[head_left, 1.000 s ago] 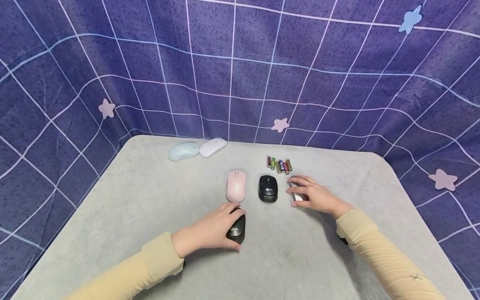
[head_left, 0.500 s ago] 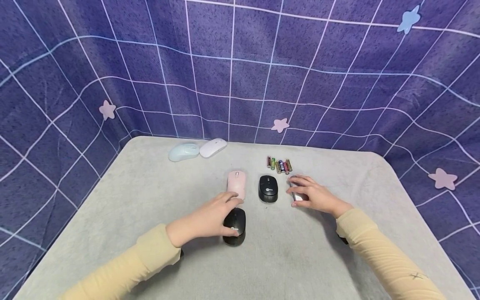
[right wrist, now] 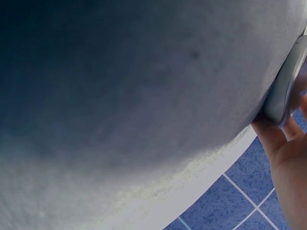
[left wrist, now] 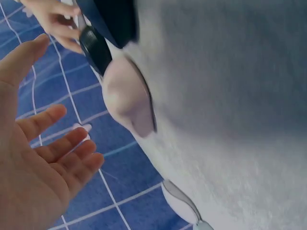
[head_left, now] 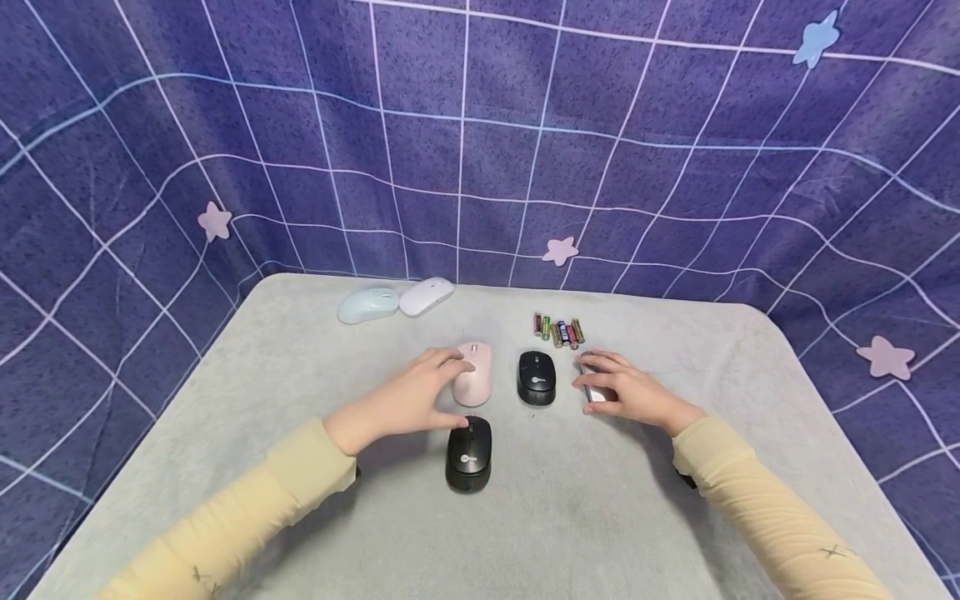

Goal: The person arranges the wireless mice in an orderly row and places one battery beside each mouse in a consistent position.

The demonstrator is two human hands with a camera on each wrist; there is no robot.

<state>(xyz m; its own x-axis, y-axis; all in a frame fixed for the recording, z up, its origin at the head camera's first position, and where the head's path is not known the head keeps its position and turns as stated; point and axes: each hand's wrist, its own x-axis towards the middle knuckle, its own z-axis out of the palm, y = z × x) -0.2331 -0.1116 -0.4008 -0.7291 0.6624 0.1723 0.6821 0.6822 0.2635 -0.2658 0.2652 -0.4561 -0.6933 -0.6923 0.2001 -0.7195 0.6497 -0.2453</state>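
Observation:
My left hand (head_left: 408, 396) hovers with spread, relaxed fingers just left of a pink computer mouse (head_left: 476, 385). In the left wrist view a gap shows between that hand (left wrist: 38, 172) and the pink mouse (left wrist: 125, 93). Below it lies a black mouse (head_left: 468, 458), its front end near my left thumb. Another black mouse (head_left: 536, 379) sits right of the pink one. Farther right, my right hand (head_left: 633, 393) grips a grey mouse (head_left: 597, 395) on the table, largely covering it. From the right wrist, the thumb is against the grey mouse's (right wrist: 283, 88) end.
Several small batteries (head_left: 564, 333) lie in a row behind the right-hand mice. At the back left, a light blue mouse (head_left: 367, 305) and a white mouse (head_left: 426, 297) lie side by side. A purple gridded curtain (head_left: 495, 150) surrounds the grey table (head_left: 585, 517).
My left hand has let go of the near black mouse and moved forward and slightly left, to beside the pink mouse. The right hand stays in place on the grey mouse.

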